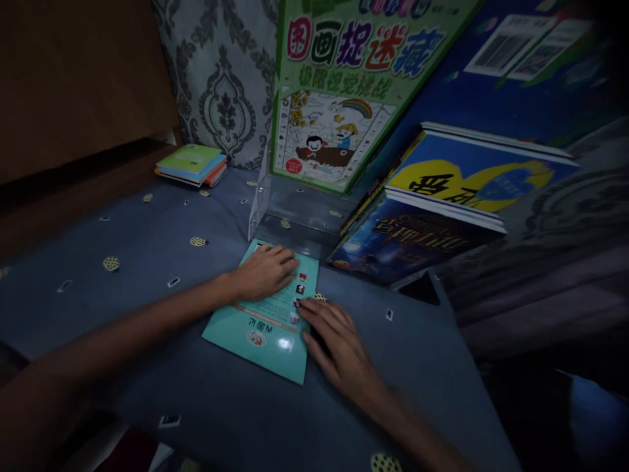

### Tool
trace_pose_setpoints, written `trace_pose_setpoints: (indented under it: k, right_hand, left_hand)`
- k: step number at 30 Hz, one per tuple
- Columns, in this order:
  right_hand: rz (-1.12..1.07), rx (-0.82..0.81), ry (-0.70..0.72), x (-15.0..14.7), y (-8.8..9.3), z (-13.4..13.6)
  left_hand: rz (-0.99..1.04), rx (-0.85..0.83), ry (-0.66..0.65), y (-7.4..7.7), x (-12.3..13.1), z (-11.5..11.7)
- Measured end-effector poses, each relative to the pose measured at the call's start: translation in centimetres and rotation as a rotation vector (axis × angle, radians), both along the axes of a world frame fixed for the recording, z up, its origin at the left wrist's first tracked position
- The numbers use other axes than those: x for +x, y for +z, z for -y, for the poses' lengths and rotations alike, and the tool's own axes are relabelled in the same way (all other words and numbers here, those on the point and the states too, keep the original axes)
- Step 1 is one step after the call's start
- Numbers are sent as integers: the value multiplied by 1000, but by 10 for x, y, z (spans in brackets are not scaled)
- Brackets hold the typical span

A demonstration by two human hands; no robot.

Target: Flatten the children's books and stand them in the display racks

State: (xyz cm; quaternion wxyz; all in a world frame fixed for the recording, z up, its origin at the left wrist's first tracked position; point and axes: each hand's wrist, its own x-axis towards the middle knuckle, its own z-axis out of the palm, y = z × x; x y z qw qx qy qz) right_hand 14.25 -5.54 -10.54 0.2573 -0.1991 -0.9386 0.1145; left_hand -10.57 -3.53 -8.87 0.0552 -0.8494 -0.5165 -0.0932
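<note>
A thin teal book (265, 351) lies flat on the blue patterned cloth, its printed title upside down to me. My left hand (265, 270) rests flat on the book's far part, fingers stretched out. At the book's right edge is my right hand (335, 337); its fingers are extended, with the tips touching the cover. Just beyond the book stands a clear acrylic rack (295, 223). A large green picture book (339, 85) stands upright in it at the back.
Blue-covered books (457, 170) and a dark blue book (407, 236) lean in the rack's right side. A small stack of thin books (191, 162) lies at the back left near a brown wooden panel (83, 78). Patterned wallpaper (226, 92) is behind. The table's right edge slopes down at right.
</note>
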Motion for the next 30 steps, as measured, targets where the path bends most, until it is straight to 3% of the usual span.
trace_pose_setpoints:
  k: [7, 14, 23, 30]
  right_hand:
    - [66, -77, -166, -23, -9, -48]
    - [37, -57, -245, -35, -12, -71]
    - [7, -61, -211, -28, -15, -63]
    - [-38, -36, -103, -11, -6, -18]
  left_hand:
    - [-34, 3, 213, -1, -51, 16]
    - [37, 5, 204, -4, -57, 16]
    - [74, 13, 249, -6, -53, 17]
    - [59, 1, 287, -6, -49, 17]
